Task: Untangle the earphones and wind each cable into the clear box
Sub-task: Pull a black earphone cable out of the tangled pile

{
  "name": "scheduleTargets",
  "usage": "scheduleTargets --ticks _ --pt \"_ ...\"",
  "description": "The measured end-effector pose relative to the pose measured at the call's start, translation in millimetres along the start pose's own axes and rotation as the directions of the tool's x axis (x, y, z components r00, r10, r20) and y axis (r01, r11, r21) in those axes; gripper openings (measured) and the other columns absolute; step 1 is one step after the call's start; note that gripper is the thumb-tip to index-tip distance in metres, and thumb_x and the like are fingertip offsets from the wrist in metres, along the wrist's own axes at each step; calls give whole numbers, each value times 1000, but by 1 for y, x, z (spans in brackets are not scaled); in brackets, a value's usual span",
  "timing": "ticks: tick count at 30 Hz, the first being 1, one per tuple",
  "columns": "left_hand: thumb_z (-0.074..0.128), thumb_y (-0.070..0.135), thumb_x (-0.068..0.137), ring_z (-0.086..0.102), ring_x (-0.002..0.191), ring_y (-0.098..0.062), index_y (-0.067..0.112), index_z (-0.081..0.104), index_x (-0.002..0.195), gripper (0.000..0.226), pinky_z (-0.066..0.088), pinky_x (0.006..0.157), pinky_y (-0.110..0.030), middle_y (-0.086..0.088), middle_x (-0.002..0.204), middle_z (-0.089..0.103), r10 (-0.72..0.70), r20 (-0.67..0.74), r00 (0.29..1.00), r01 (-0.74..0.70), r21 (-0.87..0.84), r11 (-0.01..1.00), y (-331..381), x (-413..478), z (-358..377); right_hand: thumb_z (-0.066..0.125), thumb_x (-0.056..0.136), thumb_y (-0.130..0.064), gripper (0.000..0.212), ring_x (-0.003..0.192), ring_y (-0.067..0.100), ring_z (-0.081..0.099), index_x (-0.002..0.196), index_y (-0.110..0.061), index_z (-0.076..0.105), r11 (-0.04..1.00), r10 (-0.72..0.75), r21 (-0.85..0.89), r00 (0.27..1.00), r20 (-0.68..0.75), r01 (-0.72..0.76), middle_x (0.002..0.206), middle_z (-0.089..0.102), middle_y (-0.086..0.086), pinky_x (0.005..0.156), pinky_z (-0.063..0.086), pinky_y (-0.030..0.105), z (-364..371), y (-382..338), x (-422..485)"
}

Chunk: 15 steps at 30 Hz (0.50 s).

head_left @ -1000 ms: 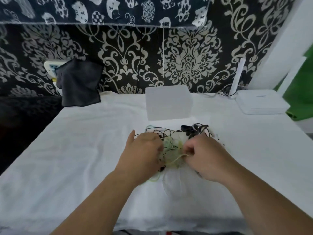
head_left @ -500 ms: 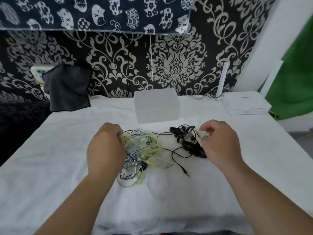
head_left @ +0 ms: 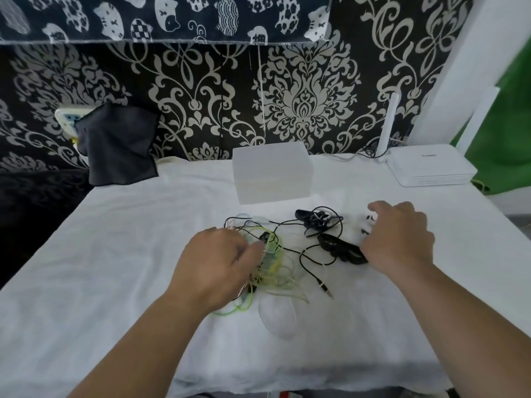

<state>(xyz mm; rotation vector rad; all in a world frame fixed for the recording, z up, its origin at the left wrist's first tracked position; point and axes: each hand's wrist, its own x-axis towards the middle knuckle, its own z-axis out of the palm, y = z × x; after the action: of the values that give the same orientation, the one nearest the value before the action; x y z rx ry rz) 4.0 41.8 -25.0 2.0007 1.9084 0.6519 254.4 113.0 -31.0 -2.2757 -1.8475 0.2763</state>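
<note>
Knots need anchoring: my left hand (head_left: pixel 218 262) pinches the yellow-green cable tangle (head_left: pixel 271 248) before the frosted clear plastic box (head_left: pixel 271 173). Beside it my right hand (head_left: pixel 399 237) curls over the black earphones (head_left: pixel 342 249); grip unclear.

A white cloth (head_left: pixel 115 268) covers the counter; at its back left corner a dark grey cloth (head_left: pixel 117 145) hangs over a white wall socket (head_left: pixel 67 117); at the back right lies a flat white router (head_left: pixel 428 168), its antenna (head_left: pixel 388 124) upright, thin cables (head_left: pixel 370 149) just beside it; black-and-cream damask wallpaper (head_left: pixel 310 99) fills the wall, a cat-print fabric (head_left: pixel 172 18) above it; a green cloth (head_left: pixel 502 133) shows at the far right.
</note>
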Motion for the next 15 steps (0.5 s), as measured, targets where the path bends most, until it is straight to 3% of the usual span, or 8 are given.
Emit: scheduleTargets --ticks 2,5,8,11,13,15 --pt "41 68 88 48 55 -19 8 41 51 70 28 53 -26 -3 49 47 -87 -31 996 90 148 985 0 1 0 62 80 -9 61 124 28 40 138 -24 53 975 -125 185 992 1 122 134 46 5 95 38 37 -3 -8 -4" --pt "61 55 85 59 70 -20 13 56 58 50 27 62 -27 0 62 61 -113 -68 991 129 326 936 0 3 1 68 82 -20 36 119 21 47 117 -26 69 912 -228 355 973 21 206 123 52 -2 88 40 31 2 -19 -10" --pt "70 36 77 51 67 -17 21 45 63 32 27 57 -28 4 63 53 -158 -83 984 175 260 950 -6 7 4 71 87 -28 8 100 21 58 92 -25 76 930 -259 267 966 -15 253 107 60 -2 77 46 32 13 -18 -9" --pt "60 5 77 48 64 -20 23 38 80 28 29 50 -30 2 68 50 -204 -80 976 215 181 960 -10 12 6 66 92 -25 12 84 16 61 84 -22 74 885 -245 376 961 -126 275 97 68 -4 70 42 28 8 -19 -3" --pt "55 -6 77 50 65 -22 25 39 96 40 33 51 -33 2 70 50 -207 -122 971 227 182 957 -17 16 3 66 93 -21 14 76 12 66 80 -20 72 715 -180 657 971 -159 240 80 72 -7 69 45 23 -5 -24 -1" --pt "55 -10 77 50 71 -23 27 47 107 49 36 56 -32 2 77 52 -173 -230 958 223 211 952 -26 19 -2 65 94 -15 13 70 16 69 82 -17 71 344 -140 933 988 -57 103 70 72 0 73 55 25 -20 -30 -2"
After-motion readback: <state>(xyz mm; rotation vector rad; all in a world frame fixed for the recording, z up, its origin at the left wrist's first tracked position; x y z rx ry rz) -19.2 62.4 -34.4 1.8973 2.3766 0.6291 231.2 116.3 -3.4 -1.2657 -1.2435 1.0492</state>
